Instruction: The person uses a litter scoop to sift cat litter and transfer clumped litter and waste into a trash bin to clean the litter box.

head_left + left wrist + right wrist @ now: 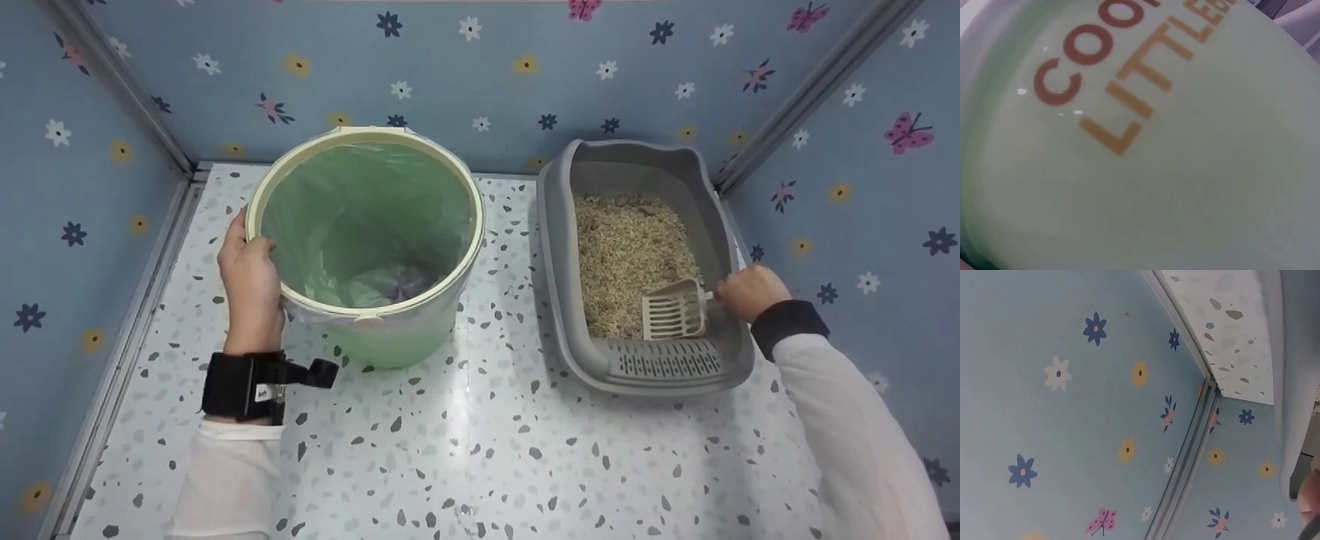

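A green trash bin (pixel 397 341) with a cream rim and a clear liner stands on the left, tipped a little so its inside shows. At its left side my left hand (pixel 251 289) grips the rim, thumb over the top edge. Orange and brown lettering on the bin's wall (pixel 1185 185) fills the left wrist view. To the right is a grey litter box (pixel 556 300) holding tan litter (pixel 630 247). My right hand (pixel 752 292) grips the handle of a beige slotted litter scoop (pixel 675 311), whose head lies on the litter near the front of the box.
Blue flowered wall panels (pixel 465 82) enclose the back and both sides. The speckled white tabletop (pixel 480 450) extends in front of the bin and box. In the right wrist view, the box's outer wall (pixel 1292 365) stands close to the side panel (pixel 1089 410).
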Available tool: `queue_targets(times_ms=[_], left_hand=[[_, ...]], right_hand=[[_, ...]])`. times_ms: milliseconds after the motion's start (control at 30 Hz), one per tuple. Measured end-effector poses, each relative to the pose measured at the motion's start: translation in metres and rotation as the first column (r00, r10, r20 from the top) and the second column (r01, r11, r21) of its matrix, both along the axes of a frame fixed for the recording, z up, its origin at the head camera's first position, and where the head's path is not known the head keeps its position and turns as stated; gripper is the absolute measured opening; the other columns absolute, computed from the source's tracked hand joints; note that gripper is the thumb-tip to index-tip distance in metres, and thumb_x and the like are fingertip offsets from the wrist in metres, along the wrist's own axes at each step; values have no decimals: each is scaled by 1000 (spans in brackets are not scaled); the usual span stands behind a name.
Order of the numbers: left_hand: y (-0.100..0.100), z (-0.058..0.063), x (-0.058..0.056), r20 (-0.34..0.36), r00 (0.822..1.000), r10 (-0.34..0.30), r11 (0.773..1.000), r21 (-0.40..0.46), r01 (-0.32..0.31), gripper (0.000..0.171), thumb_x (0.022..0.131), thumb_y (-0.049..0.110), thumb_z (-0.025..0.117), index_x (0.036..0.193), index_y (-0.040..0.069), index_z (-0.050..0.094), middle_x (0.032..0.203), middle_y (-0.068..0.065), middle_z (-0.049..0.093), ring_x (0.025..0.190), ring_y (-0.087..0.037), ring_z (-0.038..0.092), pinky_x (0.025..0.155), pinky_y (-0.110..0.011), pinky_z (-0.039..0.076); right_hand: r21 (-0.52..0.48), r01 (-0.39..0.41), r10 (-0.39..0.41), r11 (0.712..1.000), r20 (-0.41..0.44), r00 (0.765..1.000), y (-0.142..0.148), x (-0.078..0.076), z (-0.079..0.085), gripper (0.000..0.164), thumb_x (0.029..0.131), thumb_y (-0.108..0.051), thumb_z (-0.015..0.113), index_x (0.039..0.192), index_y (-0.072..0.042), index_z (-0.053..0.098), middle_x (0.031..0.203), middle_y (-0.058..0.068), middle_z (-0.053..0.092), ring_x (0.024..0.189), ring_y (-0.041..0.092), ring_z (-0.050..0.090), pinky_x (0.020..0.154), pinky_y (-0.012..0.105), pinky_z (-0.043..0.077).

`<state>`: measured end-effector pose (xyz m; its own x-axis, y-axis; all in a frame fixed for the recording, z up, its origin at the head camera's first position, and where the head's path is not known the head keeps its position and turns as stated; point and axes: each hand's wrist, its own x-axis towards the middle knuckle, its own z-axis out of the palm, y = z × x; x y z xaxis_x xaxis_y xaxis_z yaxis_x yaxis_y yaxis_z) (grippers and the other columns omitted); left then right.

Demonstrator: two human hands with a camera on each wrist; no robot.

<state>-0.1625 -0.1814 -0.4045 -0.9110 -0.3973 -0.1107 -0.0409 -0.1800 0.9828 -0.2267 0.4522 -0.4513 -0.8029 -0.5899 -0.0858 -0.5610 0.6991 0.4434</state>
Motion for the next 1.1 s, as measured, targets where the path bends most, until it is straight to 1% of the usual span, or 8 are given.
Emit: queue_targets(times_ms=[167,333,400,533,667,833,967,1100], left_hand=[[2,-3,0,-3,1000,17,999,-37,-17,59,93,1,23,151,16,23,154,-3,27,136,-22,35,108,-40,35],[3,-4,-1,-11,999,35,997,-69,-35,59,92,0,24,150,14,26,153,-4,30,136,-20,36,108,-39,35],[3,-4,-1,-14,999,38,997,-72,-39,59,92,0,24,149,14,27,152,-4,31,136,-19,36,108,-38,35],[2,-3,0,-14,999,35,998,-49,-35,59,92,-1,23,150,15,26,153,-4,30,136,-19,35,108,-37,35],[1,-2,-1,4,999,37,998,-41,-37,60,92,-1,24,150,15,26,153,-3,30,136,-19,35,108,-35,36],[0,-1,-2,22,999,44,998,-55,-43,60,92,-1,24,149,15,28,152,-2,31,136,-18,35,108,-35,36],[1,-2,-2,10,999,43,997,-57,-42,60,92,-1,24,149,15,29,152,-2,32,136,-18,36,108,-36,36],[1,-1,-2,17,998,53,997,-57,-52,61,91,-2,23,149,16,29,152,-2,31,136,-18,35,108,-36,36]], right_hand=[[-50,35,-35,998,-9,999,-4,4,-10,21,64,5,64,50,-5,52,42,10,51,38,25,47,40,45,44],[-81,47,-48,996,-13,999,-6,9,-24,20,65,7,64,52,-5,55,44,11,52,38,26,48,40,46,44],[-103,55,-56,993,-6,998,-8,10,-32,19,65,5,65,53,-5,55,44,11,52,38,26,48,39,46,43],[-139,85,-84,987,18,996,-14,12,-46,24,68,-1,68,52,-5,51,44,9,51,37,26,47,38,46,42],[-147,108,-102,983,47,994,-27,12,-59,25,71,-2,66,53,-5,49,45,9,51,39,26,48,39,47,43],[-197,116,-104,974,71,992,-50,12,-72,15,74,-4,67,63,-3,57,50,11,56,41,28,50,40,47,44],[-229,136,-115,964,103,988,-67,11,-78,14,76,-7,67,66,-2,58,52,13,57,43,30,51,40,47,44],[-227,160,-132,961,131,982,-78,7,-79,12,78,-2,63,67,0,57,54,15,57,44,31,53,41,48,45]])
